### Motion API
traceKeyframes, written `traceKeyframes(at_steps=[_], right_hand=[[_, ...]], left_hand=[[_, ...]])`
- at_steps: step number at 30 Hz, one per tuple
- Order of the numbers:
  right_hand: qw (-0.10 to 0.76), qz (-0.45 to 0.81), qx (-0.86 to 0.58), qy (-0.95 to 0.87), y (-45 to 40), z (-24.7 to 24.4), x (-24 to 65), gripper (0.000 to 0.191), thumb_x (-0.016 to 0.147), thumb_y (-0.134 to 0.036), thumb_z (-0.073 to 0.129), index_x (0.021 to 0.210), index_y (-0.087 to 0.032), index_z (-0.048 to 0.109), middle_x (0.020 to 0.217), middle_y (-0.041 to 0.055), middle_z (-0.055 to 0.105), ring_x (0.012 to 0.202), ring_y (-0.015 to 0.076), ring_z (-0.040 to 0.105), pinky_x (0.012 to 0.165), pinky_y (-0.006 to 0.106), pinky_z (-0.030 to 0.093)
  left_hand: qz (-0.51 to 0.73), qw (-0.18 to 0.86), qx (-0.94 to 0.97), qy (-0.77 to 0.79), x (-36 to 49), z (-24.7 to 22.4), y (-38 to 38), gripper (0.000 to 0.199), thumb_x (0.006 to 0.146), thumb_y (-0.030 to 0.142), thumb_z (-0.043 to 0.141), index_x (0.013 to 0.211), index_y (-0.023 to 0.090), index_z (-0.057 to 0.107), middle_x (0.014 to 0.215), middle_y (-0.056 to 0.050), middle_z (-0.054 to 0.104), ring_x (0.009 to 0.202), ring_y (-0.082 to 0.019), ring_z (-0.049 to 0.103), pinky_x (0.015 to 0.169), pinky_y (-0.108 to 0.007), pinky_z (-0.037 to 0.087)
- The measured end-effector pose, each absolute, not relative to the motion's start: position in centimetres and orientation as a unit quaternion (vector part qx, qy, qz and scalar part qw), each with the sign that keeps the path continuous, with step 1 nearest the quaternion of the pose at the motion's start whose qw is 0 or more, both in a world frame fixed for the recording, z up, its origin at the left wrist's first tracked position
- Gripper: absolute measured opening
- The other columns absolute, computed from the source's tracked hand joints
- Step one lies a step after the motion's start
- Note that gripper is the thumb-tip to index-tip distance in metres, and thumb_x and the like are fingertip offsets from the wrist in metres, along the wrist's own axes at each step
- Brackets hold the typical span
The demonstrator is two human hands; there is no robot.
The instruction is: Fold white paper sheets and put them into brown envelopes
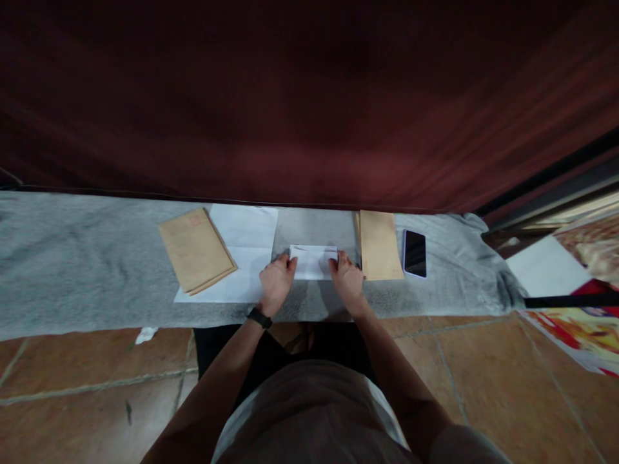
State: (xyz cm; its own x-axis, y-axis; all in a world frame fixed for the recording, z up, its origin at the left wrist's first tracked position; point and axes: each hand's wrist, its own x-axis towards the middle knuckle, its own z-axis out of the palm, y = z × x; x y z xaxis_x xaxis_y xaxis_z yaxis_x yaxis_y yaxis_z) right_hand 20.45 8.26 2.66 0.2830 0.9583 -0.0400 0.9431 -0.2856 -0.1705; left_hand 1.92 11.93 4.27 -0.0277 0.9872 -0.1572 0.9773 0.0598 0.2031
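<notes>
A folded white sheet of paper lies in front of me on the grey cloth. Its left edge is pinched by my left hand, the thumb on top and a black band on that wrist. My right hand grips the right edge the same way, close to a stack of brown envelopes. To the left, white sheets with a crease lie partly under another pile of brown envelopes. The fingertips under the folded paper are hidden.
A phone with a dark screen lies right of the envelopes. The grey cloth covers a long narrow surface, bounded behind by a dark red curtain. At the right are a bar and printed packaging. A white scrap is on the tiled floor.
</notes>
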Motion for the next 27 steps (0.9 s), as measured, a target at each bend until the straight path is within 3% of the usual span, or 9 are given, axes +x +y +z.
traceKeyframes(at_steps=[14, 18, 22, 27], right_hand=[[0.088, 0.047, -0.802, -0.589, 9.3, 2.5, 20.5, 0.039, 0.107, -0.043, 0.038, 0.128, -0.015, 0.055, 0.106, 0.015, 0.072, 0.086, 0.0223, 0.072, 0.079, 0.03, 0.05], [0.135, 0.026, -0.778, -0.613, 8.9, 3.1, 20.5, 0.041, 0.107, -0.04, 0.038, 0.131, -0.012, 0.056, 0.116, 0.0187, 0.068, 0.106, 0.0281, 0.066, 0.094, 0.039, 0.048], [0.19, 0.032, -0.695, -0.692, 7.7, 3.2, 19.5, 0.044, 0.107, -0.034, 0.037, 0.143, -0.012, 0.051, 0.142, 0.0188, 0.057, 0.132, 0.0294, 0.051, 0.111, 0.046, 0.039], [0.168, 0.06, -0.633, -0.753, 6.0, 1.7, 17.8, 0.053, 0.106, -0.035, 0.04, 0.155, -0.013, 0.037, 0.163, 0.0139, 0.034, 0.151, 0.0269, 0.029, 0.123, 0.049, 0.025]], left_hand=[[0.015, 0.108, 0.691, 0.714, 2.6, 4.9, 12.4, 0.049, 0.104, 0.049, 0.034, 0.123, 0.017, 0.065, 0.092, -0.015, 0.077, 0.091, -0.03, 0.075, 0.079, -0.037, 0.053], [0.007, 0.11, 0.695, 0.711, 2.7, 4.9, 12.5, 0.048, 0.104, 0.048, 0.033, 0.122, 0.017, 0.065, 0.092, -0.016, 0.077, 0.091, -0.03, 0.075, 0.079, -0.036, 0.053], [0.008, 0.104, 0.702, 0.705, 2.7, 4.8, 12.5, 0.049, 0.105, 0.048, 0.03, 0.126, 0.017, 0.062, 0.093, -0.016, 0.077, 0.088, -0.029, 0.075, 0.077, -0.036, 0.053], [0.01, 0.095, 0.706, 0.702, 2.8, 4.8, 12.2, 0.051, 0.105, 0.048, 0.029, 0.13, 0.015, 0.059, 0.094, -0.016, 0.077, 0.088, -0.028, 0.075, 0.077, -0.034, 0.053]])
